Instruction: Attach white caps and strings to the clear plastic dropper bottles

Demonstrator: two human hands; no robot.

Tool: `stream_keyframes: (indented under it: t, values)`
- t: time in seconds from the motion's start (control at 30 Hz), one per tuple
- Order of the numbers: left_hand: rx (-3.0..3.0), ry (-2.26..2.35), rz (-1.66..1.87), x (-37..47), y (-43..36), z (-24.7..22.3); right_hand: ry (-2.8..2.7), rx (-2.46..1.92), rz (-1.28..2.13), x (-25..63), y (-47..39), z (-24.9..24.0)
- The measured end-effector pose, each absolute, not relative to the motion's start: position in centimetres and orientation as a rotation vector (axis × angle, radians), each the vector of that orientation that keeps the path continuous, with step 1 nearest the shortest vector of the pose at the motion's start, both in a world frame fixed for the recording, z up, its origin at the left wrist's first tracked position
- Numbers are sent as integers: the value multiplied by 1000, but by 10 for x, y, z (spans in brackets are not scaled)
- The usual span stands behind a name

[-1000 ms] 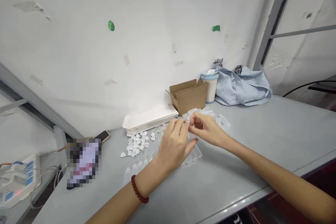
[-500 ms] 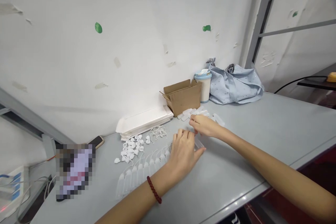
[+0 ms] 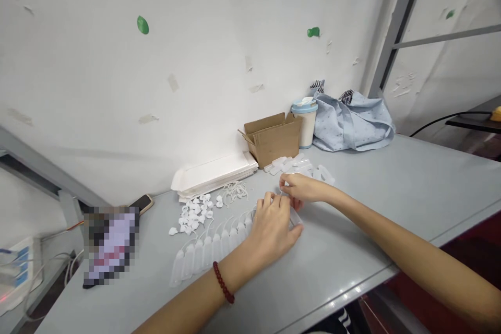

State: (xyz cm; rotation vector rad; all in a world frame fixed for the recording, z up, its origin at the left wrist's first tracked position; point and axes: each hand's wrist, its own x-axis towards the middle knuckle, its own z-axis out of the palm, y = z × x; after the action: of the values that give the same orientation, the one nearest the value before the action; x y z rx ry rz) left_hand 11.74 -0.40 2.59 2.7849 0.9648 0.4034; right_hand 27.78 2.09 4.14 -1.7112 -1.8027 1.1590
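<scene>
My left hand (image 3: 273,227) rests palm down at the right end of a row of translucent plastic tubes (image 3: 207,253), each with a thin white string at its top. Between its index finger and thumb shows a translucent plastic piece (image 3: 295,216), which the hand grips, partly covered. Just beyond, my right hand (image 3: 301,188) is closed in a pinch on what looks like a thin white string (image 3: 281,190); its lower fingers are partly hidden. Behind it lie loose translucent pieces (image 3: 279,165). To the left are small white caps (image 3: 195,214) and a heap of loose strings (image 3: 235,191).
An open cardboard box (image 3: 277,141), a blue-lidded cup (image 3: 305,122) and a light blue cloth bag (image 3: 352,122) stand along the wall. Flat white packaging (image 3: 215,175) is stacked left of the box. A phone (image 3: 143,203) lies at the left, behind a blurred patch.
My right hand has shifted slightly and turned at the fingertips, beside the left. My left hand keeps its place on the row. The camera view has tilted a little.
</scene>
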Motion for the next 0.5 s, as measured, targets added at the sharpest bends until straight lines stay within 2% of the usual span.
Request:
stream_keyframes:
  t: [0.33,0.5]
  values:
    - [2754,960,411,112,-4,26,-1779,-1754,1160,272,19,45]
    - [2703,931,585,99,-12,38,-1791,-1772,874,271,2,65]
